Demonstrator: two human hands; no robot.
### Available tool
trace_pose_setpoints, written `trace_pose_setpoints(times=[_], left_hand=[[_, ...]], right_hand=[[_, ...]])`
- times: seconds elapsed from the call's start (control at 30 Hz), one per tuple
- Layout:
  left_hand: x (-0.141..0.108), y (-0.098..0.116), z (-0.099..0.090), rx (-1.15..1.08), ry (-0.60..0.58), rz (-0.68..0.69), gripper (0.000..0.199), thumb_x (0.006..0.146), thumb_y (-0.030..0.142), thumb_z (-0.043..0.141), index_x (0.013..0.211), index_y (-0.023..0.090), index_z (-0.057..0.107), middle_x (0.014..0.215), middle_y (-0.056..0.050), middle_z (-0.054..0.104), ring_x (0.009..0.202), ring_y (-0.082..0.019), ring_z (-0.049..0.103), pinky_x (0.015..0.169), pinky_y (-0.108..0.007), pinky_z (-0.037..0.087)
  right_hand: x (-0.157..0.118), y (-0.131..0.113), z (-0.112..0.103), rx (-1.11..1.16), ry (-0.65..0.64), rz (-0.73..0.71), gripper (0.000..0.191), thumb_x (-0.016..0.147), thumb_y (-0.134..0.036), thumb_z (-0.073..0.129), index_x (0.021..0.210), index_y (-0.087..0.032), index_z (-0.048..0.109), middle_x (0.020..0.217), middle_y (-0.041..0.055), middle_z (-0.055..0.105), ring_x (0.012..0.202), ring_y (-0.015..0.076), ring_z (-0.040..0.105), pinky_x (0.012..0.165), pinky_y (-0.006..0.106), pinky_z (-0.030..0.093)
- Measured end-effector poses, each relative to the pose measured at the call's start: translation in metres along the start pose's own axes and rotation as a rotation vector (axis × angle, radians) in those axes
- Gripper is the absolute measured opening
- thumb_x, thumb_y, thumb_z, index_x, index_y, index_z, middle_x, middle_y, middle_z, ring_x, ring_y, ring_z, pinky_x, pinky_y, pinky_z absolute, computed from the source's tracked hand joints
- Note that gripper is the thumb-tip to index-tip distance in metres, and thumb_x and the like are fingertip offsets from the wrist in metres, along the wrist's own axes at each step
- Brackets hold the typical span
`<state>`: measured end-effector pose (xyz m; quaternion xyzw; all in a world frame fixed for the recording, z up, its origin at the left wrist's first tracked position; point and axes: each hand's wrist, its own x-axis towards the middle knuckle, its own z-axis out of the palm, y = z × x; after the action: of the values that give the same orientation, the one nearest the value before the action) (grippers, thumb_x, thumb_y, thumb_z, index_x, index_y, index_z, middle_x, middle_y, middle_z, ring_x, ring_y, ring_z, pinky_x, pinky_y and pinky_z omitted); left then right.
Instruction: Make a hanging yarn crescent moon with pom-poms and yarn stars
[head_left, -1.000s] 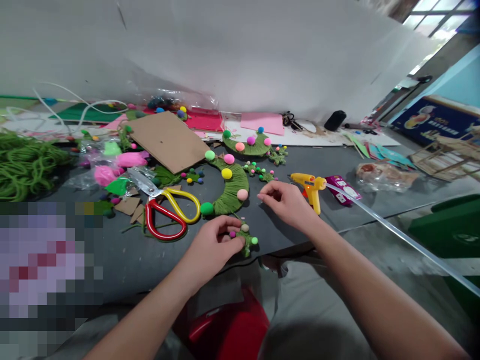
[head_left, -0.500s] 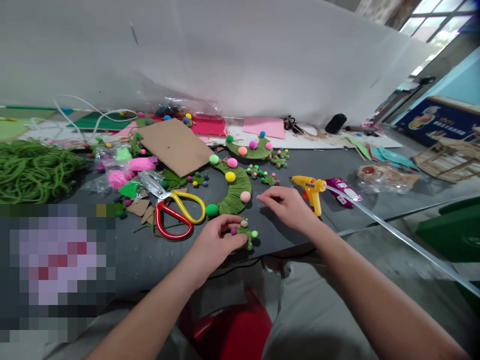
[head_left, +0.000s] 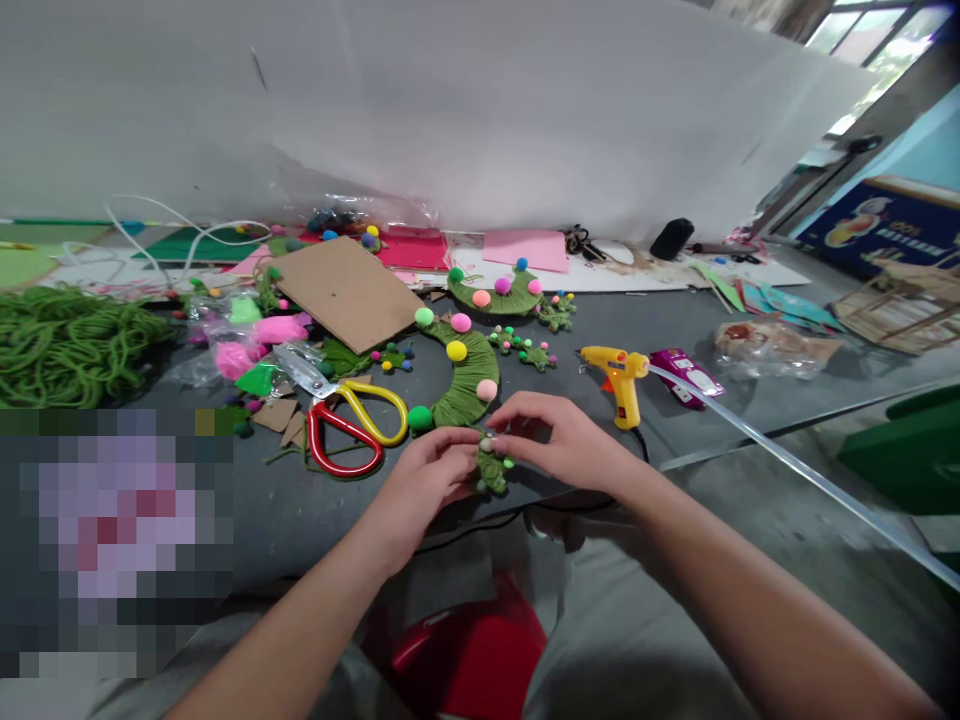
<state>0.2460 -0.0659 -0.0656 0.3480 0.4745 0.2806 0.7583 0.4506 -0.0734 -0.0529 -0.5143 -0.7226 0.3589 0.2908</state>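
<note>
A small green yarn piece (head_left: 491,470) with tiny pompoms is held near the table's front edge. My left hand (head_left: 431,475) grips it from the left, fingers closed round its side. From the right, my right hand (head_left: 551,435) reaches it with thumb and fingers pinched at its top; whether a separate small item is between them is too small to tell. Just beyond lies a green yarn-wrapped crescent (head_left: 469,382) with colored pompoms. Scissors (head_left: 345,425) with red and yellow handles lie left of it. A yellow glue gun (head_left: 621,380) stands to the right.
Green yarn (head_left: 75,340) is heaped at the left, beside bags of pompoms. Brown cardboard (head_left: 349,292) and a second crescent (head_left: 499,297) lie farther back. A purple packet (head_left: 682,378) sits right of the glue gun. A clear glue stick slants toward the lower right.
My right hand has moved left and down to the small yarn piece. The piece has turned in my left hand, whose fingers have shifted on it.
</note>
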Motion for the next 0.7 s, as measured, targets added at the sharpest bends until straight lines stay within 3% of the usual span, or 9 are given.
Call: trace_pose_setpoints(times=[0.2,0.7], left_hand=[[0.0000,-0.0005,-0.0017,-0.021,-0.018,-0.001,0.028,0.073,0.020,0.075,0.100,0.015,0.068,0.105,-0.009,0.073,0.091,-0.017,0.068,0.080,-0.028,0.054],[0.0047,-0.0025,-0.0064,-0.136,-0.069,-0.002,0.028,0.074,0.023,0.070,0.100,0.013,0.066,0.091,-0.008,0.072,0.084,-0.018,0.068,0.077,-0.029,0.055]], right_hand=[[0.0015,0.0019,0.0044,-0.011,0.001,-0.121,0.016,0.092,-0.031,0.066,0.100,-0.022,0.076,0.098,0.0054,0.066,0.081,0.0138,0.061,0.069,0.025,0.047],[0.0032,0.0054,0.0059,-0.050,-0.031,-0.115,0.016,0.094,-0.029,0.065,0.099,-0.021,0.077,0.097,0.0047,0.066,0.080,0.0127,0.061,0.069,0.024,0.046]])
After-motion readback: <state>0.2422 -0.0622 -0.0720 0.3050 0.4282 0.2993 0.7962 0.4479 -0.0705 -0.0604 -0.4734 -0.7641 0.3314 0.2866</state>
